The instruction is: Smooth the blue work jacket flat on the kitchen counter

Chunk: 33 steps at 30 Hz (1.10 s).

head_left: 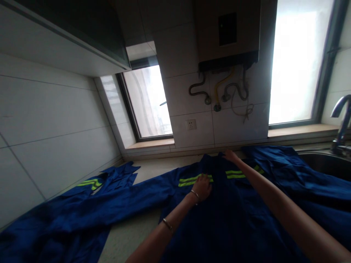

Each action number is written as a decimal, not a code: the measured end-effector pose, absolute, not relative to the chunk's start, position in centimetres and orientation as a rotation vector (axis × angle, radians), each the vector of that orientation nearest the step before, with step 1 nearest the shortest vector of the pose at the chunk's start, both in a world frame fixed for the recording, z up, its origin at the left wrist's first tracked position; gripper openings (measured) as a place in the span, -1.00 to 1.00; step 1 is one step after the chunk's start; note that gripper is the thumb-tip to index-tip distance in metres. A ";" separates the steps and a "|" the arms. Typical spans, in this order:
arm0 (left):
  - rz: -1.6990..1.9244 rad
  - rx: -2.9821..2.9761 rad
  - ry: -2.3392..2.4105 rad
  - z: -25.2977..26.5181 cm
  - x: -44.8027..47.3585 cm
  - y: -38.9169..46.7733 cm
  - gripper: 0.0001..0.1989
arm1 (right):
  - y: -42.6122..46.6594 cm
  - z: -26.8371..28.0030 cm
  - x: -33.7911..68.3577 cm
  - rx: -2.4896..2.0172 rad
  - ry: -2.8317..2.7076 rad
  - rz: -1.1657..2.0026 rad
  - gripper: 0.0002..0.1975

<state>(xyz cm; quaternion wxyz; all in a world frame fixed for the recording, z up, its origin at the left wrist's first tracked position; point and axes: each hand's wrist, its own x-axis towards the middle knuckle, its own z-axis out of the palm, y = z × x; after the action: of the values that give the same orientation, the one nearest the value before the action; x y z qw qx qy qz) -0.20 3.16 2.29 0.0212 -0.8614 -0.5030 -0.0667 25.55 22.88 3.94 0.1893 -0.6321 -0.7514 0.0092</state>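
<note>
A dark blue work jacket [192, 226] with yellow-green reflective stripes lies spread on the countertop, its front facing up and its collar toward the wall. My left hand [202, 187] rests on the chest, over the left-hand stripe, with the fingers laid on the cloth. At the collar, my right hand [230, 156] has its fingers closed on the edge of the fabric. One sleeve stretches left across the counter. More blue clothing [117, 179] with a similar stripe lies at the left, and further blue fabric [285, 164] is bunched at the right.
The pale countertop [123, 233] runs along a tiled wall. A sink [323, 164] with a curved faucet [342, 120] is at the right. Above hang a water heater [227, 33] with hoses and a wall cabinet [68, 40]. A socket [191, 124] and two windows are behind.
</note>
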 end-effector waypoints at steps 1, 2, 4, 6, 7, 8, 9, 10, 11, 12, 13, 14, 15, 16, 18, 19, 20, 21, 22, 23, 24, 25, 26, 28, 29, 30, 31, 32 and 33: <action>-0.216 -2.730 -1.509 2.2 1.2 2.4 -0.42 | 23.1 3.8 25.8 -1.798 -2.090 0.025 -0.73; -0.199 -2.794 -1.477 2.0 2.4 1.6 -0.37 | 23.3 3.7 26.1 -1.811 -2.066 0.025 -0.75; -0.126 -2.919 -1.457 1.4 4.2 0.1 -0.27 | 23.7 3.6 26.5 -1.827 -2.012 0.015 -0.74; -0.074 -2.981 -1.475 0.9 5.2 -1.1 -0.21 | 23.8 3.3 26.7 -1.855 -1.941 -0.002 -0.68; -0.070 -2.986 -1.489 0.8 5.5 -1.6 -0.20 | 23.7 3.0 26.7 -1.875 -1.903 -0.009 -0.65; -0.076 -2.979 -1.500 0.7 5.6 -2.0 -0.20 | 23.6 2.8 26.7 -1.895 -1.870 -0.014 -0.62; -0.082 -2.969 -1.507 0.7 5.6 -2.2 -0.20 | 23.4 2.5 26.6 -1.914 -1.846 -0.014 -0.60; -0.074 -2.963 -1.511 0.8 5.6 -2.4 -0.21 | 23.2 2.2 26.6 -1.929 -1.831 -0.012 -0.59; -0.061 -2.961 -1.513 0.9 5.5 -2.5 -0.22 | 23.0 2.0 26.6 -1.941 -1.825 -0.009 -0.57; -0.050 -2.958 -1.513 1.1 5.5 -2.5 -0.23 | 22.9 2.0 26.7 -1.952 -1.824 -0.007 -0.56; -0.042 -2.954 -1.512 1.2 5.5 -2.5 -0.23 | 22.7 2.1 27.0 -1.961 -1.830 -0.008 -0.55; -0.038 -2.950 -1.514 1.3 5.5 -2.5 -0.23 | 22.6 2.3 27.5 -1.969 -1.840 -0.012 -0.55; -0.043 -2.948 -1.519 1.3 5.4 -2.5 -0.23 | 22.4 2.7 28.3 -1.977 -1.852 -0.020 -0.56; -0.055 -2.948 -1.522 1.3 5.4 -2.5 -0.23 | 22.2 3.1 29.3 -1.984 -1.867 -0.031 -0.57; -0.082 -2.953 -1.518 1.2 5.5 -2.5 -0.22 | 21.6 4.0 31.9 -1.993 -1.907 -0.048 -0.60; -0.088 -2.951 -1.517 1.1 5.5 -2.5 -0.22 | 21.2 4.4 33.3 -1.994 -1.934 -0.046 -0.62; -0.088 -2.948 -1.516 1.0 5.5 -2.5 -0.22 | 20.7 4.7 34.7 -1.991 -1.968 -0.034 -0.64; -0.081 -2.946 -1.514 1.0 5.5 -2.5 -0.22 | 20.2 4.8 36.0 -1.983 -2.007 -0.011 -0.66; -0.075 -2.942 -1.516 1.0 5.5 -2.5 -0.23 | 19.7 4.8 37.1 -1.970 -2.046 0.017 -0.69; -0.074 -2.940 -1.519 1.0 5.5 -2.5 -0.23 | 19.2 4.7 38.0 -1.953 -2.080 0.044 -0.71; -0.080 -2.942 -1.521 1.1 5.5 -2.5 -0.23 | 18.9 4.6 38.7 -1.935 -2.105 0.066 -0.73; -0.090 -2.944 -1.522 1.1 5.5 -2.5 -0.23 | 18.6 4.4 39.3 -1.919 -2.116 0.078 -0.74; -0.099 -2.946 -1.523 1.2 5.5 -2.5 -0.23 | 18.5 4.2 39.7 -1.911 -2.111 0.078 -0.75; -0.110 -2.953 -1.524 1.3 5.5 -2.6 -0.23 | 18.5 3.9 40.3 -1.933 -2.051 0.050 -0.72; -0.112 -2.956 -1.527 1.3 5.5 -2.6 -0.23 | 18.6 3.7 40.6 -1.962 -2.005 0.031 -0.69; -0.117 -2.959 -1.530 1.3 5.5 -2.7 -0.23 | 18.7 3.5 40.7 -1.998 -1.955 0.015 -0.66; -0.125 -2.961 -1.533 1.2 5.5 -2.7 -0.23 | 18.9 3.3 40.9 -2.035 -1.909 0.005 -0.64; -0.135 -2.962 -1.534 1.2 5.5 -2.7 -0.23 | 19.1 3.1 40.9 -2.070 -1.872 0.002 -0.63; -0.145 -2.963 -1.536 1.1 5.5 -2.7 -0.23 | 19.4 2.9 40.8 -2.096 -1.849 0.006 -0.64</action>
<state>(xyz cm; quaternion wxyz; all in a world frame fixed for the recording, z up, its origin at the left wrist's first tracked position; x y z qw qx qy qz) 5.45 -2.74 1.10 -0.0993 -0.8825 -0.4576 -0.0431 40.78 19.37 2.91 0.1724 -0.7388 -0.6516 0.0023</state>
